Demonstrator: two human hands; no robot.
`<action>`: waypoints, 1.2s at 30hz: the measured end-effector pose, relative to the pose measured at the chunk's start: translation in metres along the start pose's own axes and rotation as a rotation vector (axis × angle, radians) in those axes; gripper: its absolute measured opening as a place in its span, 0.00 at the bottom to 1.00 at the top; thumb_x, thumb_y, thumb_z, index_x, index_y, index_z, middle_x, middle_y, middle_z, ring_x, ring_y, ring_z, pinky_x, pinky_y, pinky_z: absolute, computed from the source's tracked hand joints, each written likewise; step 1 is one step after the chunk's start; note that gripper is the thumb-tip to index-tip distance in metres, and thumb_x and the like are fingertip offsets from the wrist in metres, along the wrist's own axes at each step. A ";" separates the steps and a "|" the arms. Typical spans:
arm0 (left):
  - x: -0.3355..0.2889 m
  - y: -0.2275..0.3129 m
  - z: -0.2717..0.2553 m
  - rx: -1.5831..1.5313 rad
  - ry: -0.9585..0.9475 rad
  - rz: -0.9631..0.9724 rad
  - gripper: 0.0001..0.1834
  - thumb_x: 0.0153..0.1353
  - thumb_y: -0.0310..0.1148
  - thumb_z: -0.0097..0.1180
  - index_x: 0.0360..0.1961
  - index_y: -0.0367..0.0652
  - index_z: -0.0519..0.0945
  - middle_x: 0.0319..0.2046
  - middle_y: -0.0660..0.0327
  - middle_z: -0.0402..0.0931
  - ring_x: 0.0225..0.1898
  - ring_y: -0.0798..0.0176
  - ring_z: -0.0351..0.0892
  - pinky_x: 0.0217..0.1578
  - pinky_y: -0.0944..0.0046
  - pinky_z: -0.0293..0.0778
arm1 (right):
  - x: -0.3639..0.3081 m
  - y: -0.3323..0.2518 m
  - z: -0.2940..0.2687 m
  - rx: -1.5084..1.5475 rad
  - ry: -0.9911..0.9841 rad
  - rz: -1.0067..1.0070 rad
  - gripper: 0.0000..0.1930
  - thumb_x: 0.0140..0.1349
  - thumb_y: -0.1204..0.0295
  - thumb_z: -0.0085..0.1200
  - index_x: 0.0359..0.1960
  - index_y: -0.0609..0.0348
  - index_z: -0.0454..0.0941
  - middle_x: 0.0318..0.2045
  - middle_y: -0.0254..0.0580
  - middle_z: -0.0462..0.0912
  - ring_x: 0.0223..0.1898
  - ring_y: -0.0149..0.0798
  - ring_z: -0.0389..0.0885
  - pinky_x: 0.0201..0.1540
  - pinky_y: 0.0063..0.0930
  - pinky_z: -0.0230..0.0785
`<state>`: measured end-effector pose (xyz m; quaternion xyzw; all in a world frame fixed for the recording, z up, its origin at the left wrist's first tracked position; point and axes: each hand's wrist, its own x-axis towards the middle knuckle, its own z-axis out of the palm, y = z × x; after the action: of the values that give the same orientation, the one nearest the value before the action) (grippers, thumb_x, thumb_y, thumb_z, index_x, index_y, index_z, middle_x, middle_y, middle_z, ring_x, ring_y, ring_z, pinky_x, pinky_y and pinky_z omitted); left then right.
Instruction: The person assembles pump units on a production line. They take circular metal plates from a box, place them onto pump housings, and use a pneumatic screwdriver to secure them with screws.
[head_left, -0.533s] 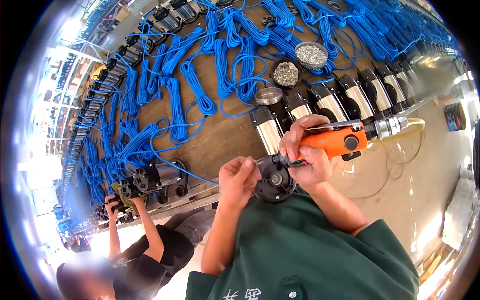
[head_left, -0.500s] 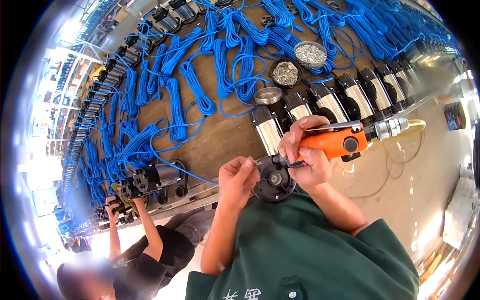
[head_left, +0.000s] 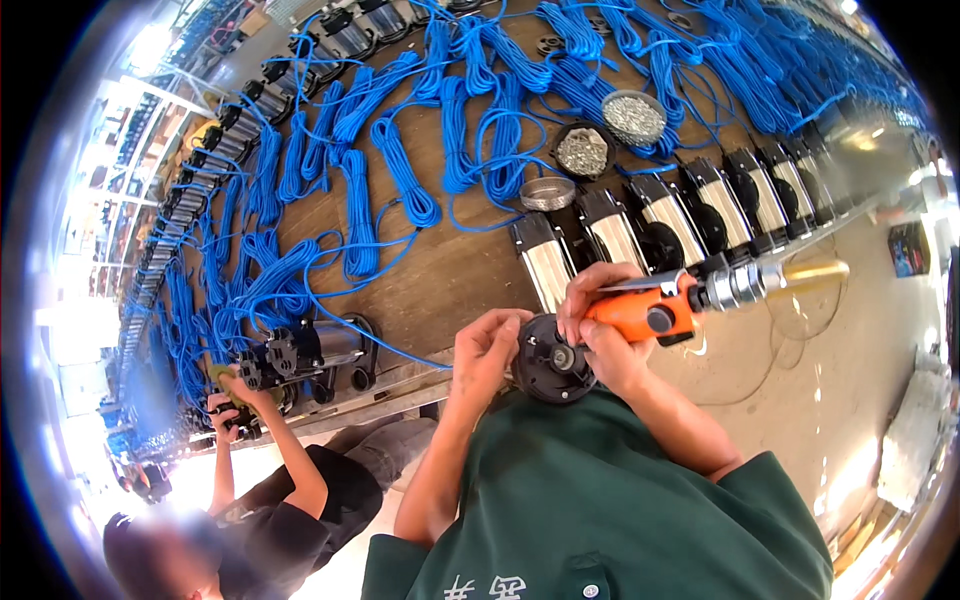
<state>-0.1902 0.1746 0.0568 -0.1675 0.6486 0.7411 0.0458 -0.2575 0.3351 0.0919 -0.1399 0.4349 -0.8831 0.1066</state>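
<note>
In the head view, reaches up from the lower edge with both forearms, with elbows bent and set apart, bringing the hands close together ahead of a green shirt (head_left: 640, 510). Raises the left hand (head_left: 484, 355) with fingers curled and thumb drawn up near the fingertips, leaving only a narrow space. Cannot tell of anything small pinched there. Wraps the right hand (head_left: 617, 352) around an orange air tool (head_left: 655, 313), with fingers bent over the front end and thumb pressed from below. Slants the tool rightward and slightly upward from the right fingers, with a metal coupling (head_left: 740, 286) and a yellow hose (head_left: 818, 271) at the far end. Keeps a black round part (head_left: 550, 378) between the two sets of fingers and slightly below the tips, close against the shirt. Just beyond the fingers, shows a row of silver-and-black motors (head_left: 546, 262); farther beyond, a shallow metal dish (head_left: 547, 194) and two bowls of small metal pieces (head_left: 582, 150); up and left of the left fingertips, coils of blue cable (head_left: 402, 172). Well left of the left fingers, includes a co-worker (head_left: 285, 525) in black with both arms raised.
</note>
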 end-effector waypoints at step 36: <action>-0.011 0.036 0.000 -0.503 -0.079 -0.199 0.10 0.65 0.29 0.53 0.41 0.33 0.76 0.30 0.51 0.80 0.11 0.80 0.51 0.12 0.77 0.47 | 0.003 -0.044 0.017 0.187 0.013 -0.318 0.19 0.50 0.75 0.45 0.46 0.60 0.63 0.34 0.42 0.70 0.20 0.29 0.68 0.30 0.29 0.68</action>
<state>-0.1899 0.1712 0.0945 -0.2072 0.4224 0.8767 0.1005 -0.2576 0.3485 0.1374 -0.1909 0.3238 -0.9263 -0.0247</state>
